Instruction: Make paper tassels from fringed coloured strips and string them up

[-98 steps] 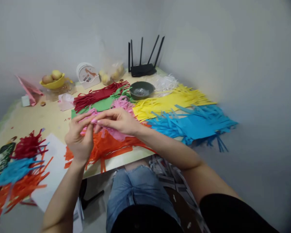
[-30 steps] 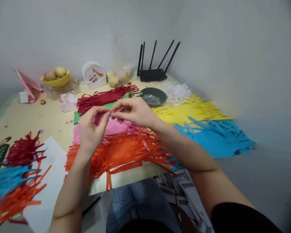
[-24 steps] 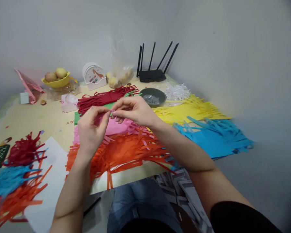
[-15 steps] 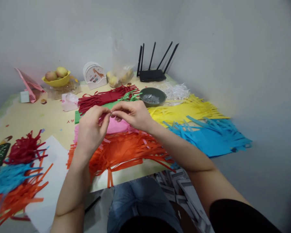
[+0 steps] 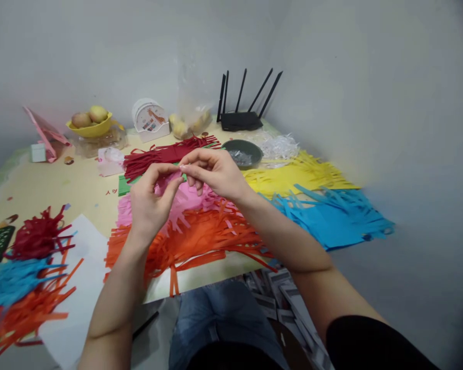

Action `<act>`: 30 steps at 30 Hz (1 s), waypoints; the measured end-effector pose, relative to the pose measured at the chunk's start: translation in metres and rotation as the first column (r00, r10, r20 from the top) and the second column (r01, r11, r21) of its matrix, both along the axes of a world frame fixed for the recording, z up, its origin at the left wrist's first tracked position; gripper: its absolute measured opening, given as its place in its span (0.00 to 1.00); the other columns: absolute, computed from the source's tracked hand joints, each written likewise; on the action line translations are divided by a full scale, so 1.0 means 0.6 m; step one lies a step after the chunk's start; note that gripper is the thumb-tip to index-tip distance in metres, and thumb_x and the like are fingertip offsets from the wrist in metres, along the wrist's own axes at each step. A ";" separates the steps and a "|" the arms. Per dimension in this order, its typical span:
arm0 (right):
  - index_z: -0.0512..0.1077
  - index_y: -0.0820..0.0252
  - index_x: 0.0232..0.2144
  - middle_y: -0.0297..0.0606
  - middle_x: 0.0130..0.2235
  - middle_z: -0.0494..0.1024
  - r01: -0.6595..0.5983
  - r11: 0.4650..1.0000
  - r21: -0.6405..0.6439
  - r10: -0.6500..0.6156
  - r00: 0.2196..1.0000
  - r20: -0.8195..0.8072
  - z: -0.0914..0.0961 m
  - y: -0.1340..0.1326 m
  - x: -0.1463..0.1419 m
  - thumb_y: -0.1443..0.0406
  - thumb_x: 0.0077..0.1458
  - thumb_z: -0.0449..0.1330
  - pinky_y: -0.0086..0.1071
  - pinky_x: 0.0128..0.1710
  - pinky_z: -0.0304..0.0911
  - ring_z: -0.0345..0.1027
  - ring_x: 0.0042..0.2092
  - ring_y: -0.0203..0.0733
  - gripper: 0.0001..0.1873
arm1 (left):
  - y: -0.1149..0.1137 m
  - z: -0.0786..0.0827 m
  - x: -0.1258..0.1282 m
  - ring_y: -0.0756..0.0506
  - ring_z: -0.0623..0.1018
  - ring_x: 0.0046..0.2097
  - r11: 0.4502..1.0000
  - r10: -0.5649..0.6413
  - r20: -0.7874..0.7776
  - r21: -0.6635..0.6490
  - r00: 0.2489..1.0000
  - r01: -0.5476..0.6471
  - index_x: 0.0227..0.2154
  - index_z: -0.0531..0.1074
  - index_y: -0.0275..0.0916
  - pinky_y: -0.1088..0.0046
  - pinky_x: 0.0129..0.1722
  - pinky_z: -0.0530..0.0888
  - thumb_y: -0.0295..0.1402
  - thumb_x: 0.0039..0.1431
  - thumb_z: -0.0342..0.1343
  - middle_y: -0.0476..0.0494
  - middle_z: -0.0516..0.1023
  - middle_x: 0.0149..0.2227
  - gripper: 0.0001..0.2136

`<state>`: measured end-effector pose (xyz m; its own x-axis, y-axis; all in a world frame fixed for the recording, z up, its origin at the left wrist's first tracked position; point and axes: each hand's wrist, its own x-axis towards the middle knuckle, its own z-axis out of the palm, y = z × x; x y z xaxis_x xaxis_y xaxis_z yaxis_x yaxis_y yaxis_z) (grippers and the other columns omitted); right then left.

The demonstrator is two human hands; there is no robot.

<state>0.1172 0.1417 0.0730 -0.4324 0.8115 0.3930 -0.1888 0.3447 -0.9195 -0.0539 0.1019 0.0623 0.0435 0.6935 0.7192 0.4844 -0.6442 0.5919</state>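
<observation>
My left hand (image 5: pixel 150 203) and my right hand (image 5: pixel 214 172) meet above the table, fingertips pinched together on a thin pink paper strip (image 5: pixel 168 179). Below them lies a pink fringed paper sheet (image 5: pixel 185 198) and, nearer to me, an orange fringed sheet (image 5: pixel 200 239). A green sheet (image 5: pixel 124 184) and dark red strips (image 5: pixel 165 152) lie just beyond my hands.
Yellow (image 5: pixel 297 177) and blue (image 5: pixel 332 216) fringed sheets lie at the right. A dark bowl (image 5: pixel 242 153), a router (image 5: pixel 241 121), a fruit bowl (image 5: pixel 88 126) and a small clock (image 5: pixel 149 121) stand at the back. Red, blue and orange strip bundles (image 5: pixel 19 277) and white paper (image 5: pixel 79 288) lie at the left.
Both hands stay pinched together and have shifted slightly right and up over the pink sheet; more of the pink sheet shows under them now.
</observation>
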 end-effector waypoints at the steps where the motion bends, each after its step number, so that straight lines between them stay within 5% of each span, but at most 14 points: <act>1: 0.72 0.64 0.36 0.27 0.22 0.72 0.019 1.000 0.011 -0.019 1.000 0.006 -0.001 -0.002 0.000 0.51 0.55 0.67 0.22 0.19 0.65 0.64 0.19 0.28 0.21 | -0.001 -0.001 0.002 0.50 0.80 0.37 1.000 0.014 -0.015 0.005 1.000 -0.014 0.39 0.77 0.39 0.76 0.39 0.74 0.32 0.61 0.62 0.47 0.82 0.37 0.05; 5: 0.73 0.64 0.36 0.28 0.22 0.73 0.122 0.978 0.167 -0.138 0.987 0.087 0.001 -0.016 0.000 0.56 0.59 0.64 0.22 0.20 0.62 0.65 0.20 0.27 0.15 | -0.004 -0.004 0.005 0.51 0.80 0.36 0.998 0.060 -0.005 0.009 0.998 -0.060 0.39 0.73 0.39 0.76 0.39 0.75 0.30 0.64 0.58 0.48 0.81 0.36 0.02; 8: 0.72 0.63 0.34 0.28 0.23 0.74 0.174 0.945 0.276 -0.222 0.963 0.152 0.007 -0.024 0.003 0.60 0.59 0.62 0.21 0.21 0.59 0.66 0.20 0.27 0.10 | -0.002 -0.005 0.003 0.50 0.80 0.35 0.999 -0.018 0.091 -0.043 0.996 0.022 0.38 0.69 0.40 0.76 0.36 0.75 0.31 0.64 0.59 0.49 0.78 0.35 0.04; 15: 0.70 0.63 0.34 0.25 0.21 0.71 0.153 0.979 0.133 -0.166 0.982 0.092 0.015 -0.018 0.011 0.57 0.58 0.63 0.22 0.19 0.60 0.66 0.17 0.28 0.14 | -0.004 0.004 0.002 0.50 0.77 0.36 1.000 0.012 -0.059 0.008 0.998 -0.012 0.36 0.70 0.40 0.74 0.39 0.73 0.31 0.57 0.64 0.48 0.77 0.35 0.08; 24: 0.71 0.63 0.35 0.28 0.24 0.75 0.169 0.963 0.210 -0.194 0.976 0.100 0.015 -0.027 0.013 0.57 0.60 0.62 0.21 0.20 0.62 0.67 0.19 0.28 0.13 | -0.003 0.015 0.003 0.49 0.75 0.34 0.927 -0.149 0.349 -0.275 0.925 0.254 0.31 0.73 0.39 0.73 0.38 0.73 0.39 0.52 0.70 0.47 0.76 0.31 0.13; 30: 0.71 0.63 0.36 0.29 0.25 0.75 0.220 0.940 0.260 -0.254 0.962 0.103 0.011 -0.030 0.008 0.58 0.60 0.61 0.20 0.21 0.62 0.67 0.21 0.27 0.12 | -0.003 0.020 0.004 0.49 0.77 0.35 0.904 -0.164 0.498 -0.269 0.852 0.331 0.31 0.73 0.39 0.74 0.38 0.74 0.39 0.48 0.73 0.48 0.75 0.33 0.15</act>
